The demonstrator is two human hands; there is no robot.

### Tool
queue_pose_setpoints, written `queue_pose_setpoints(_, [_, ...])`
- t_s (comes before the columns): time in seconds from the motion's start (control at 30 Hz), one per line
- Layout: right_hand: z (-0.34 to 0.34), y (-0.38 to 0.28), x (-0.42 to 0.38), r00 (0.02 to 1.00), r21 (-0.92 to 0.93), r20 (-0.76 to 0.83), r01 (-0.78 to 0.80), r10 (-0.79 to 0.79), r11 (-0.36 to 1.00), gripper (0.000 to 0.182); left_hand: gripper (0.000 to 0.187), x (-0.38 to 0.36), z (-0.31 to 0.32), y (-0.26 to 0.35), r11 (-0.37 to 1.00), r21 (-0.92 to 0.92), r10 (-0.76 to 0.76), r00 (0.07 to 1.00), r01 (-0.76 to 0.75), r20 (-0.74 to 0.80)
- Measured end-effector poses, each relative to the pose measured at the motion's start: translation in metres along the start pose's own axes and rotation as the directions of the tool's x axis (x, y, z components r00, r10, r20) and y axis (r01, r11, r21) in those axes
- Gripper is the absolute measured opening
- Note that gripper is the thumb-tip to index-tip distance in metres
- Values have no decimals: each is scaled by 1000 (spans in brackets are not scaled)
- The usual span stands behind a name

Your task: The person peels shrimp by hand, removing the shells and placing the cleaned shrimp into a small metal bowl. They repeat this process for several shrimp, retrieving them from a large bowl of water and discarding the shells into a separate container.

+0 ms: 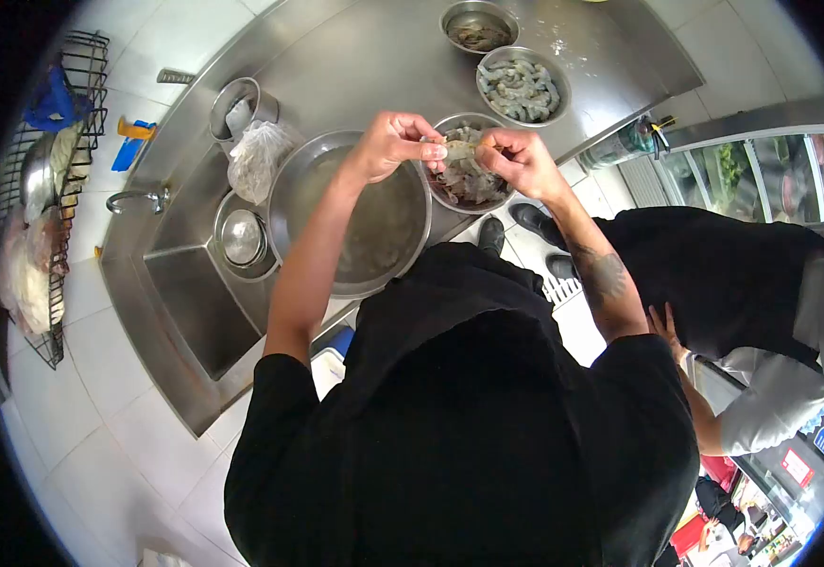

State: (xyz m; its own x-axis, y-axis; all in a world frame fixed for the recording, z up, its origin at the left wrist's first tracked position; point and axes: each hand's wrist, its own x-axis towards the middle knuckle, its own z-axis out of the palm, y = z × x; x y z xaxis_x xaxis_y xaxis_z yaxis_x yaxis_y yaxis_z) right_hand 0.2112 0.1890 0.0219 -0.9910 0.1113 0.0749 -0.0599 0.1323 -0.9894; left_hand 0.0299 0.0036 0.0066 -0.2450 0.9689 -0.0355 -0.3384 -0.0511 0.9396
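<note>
Both my hands are raised in front of me with a pale, translucent shrimp (459, 151) stretched between their fingertips. My left hand (396, 146) pinches one end of it with thumb and forefinger. At the other end, my right hand (523, 163) has its fingers closed on it. Directly below is a metal bowl (442, 197) that holds a heap of greyish shrimp or shells, partly hidden by my hands. Behind it stands another metal bowl (565, 87) full of grey shrimp. To the left, under my left forearm, sits a wide basin (278, 203) of cloudy water.
A smaller bowl (443, 21) with brownish contents stands at the back. Left of the basin are a plastic bag (259, 161), metal pots (217, 118), a faucet (138, 198) and a sink (199, 312). Close on my right is another person in a black apron (705, 274).
</note>
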Motion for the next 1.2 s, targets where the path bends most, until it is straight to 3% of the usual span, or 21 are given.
queue_pose_setpoints(0.1, [0, 2, 2, 1000, -17, -4, 14, -14, 1000, 17, 10, -1, 1, -1, 995, -93, 27, 1000, -27, -2])
queue_pose_setpoints(0.2, [0, 11, 5, 999, 68, 3, 40, -40, 997, 16, 12, -3, 5, 3, 999, -51, 3, 999, -5, -41])
queue_pose_setpoints(0.37, [6, -3, 1, 1000, 178, 3, 27, -28, 984, 21, 12, -7, 5, -5, 977, -210, 15, 1000, -20, -24])
queue_pose_setpoints(0.4, [6, 1, 0, 1000, 223, 8, 24, -26, 974, 22, 11, -8, 9, -2, 985, -171, 1, 999, -9, -48])
queue_pose_setpoints(0.43, [5, -4, 0, 1000, 138, -22, 9, -6, 990, 18, 11, -7, 8, -1, 988, -155, 19, 999, -25, -42])
queue_pose_setpoints(0.53, [3, -4, 0, 1000, 229, -22, 5, 0, 974, 19, 12, -10, 13, -1, 983, -182, 28, 999, -32, -22])
queue_pose_setpoints(0.77, [1, -13, -9, 998, 143, -43, -34, 41, 989, 20, 13, -5, 17, 3, 998, -59, -24, 998, 21, -56])
queue_pose_setpoints(0.83, [0, -27, -13, 999, -81, -40, -25, 21, 996, 19, 13, -3, 18, 1, 1000, -22, -22, 998, 21, -58])
queue_pose_setpoints(0.87, [-1, -23, -14, 999, -78, -39, -27, 24, 997, 19, 13, -3, 19, 0, 999, -23, -27, 998, 25, -60])
queue_pose_setpoints(0.97, [0, -11, -16, 986, 216, -165, 10, 26, 976, 19, 12, -4, 25, 2, 998, -56, -22, 1000, 21, -16])
queue_pose_setpoints(1.07, [-5, -16, -17, 980, 81, -175, -85, 99, 993, 14, 11, 2, 24, 1, 999, -41, -30, 999, 29, -43])
queue_pose_setpoints(1.13, [-8, -28, -16, 988, -252, -129, 51, -85, 967, 10, 10, 1, 24, -1, 998, -47, -35, 998, 33, -44])
queue_pose_setpoints(1.17, [-11, -29, -16, 989, -244, -126, 47, -79, 969, 10, 10, -1, 23, -2, 998, -50, -38, 998, 36, -40])
queue_pose_setpoints(1.2, [-18, -28, -16, 978, -347, -105, 132, -178, 929, 9, 11, -3, 22, -2, 999, -18, -32, 999, 32, -38])
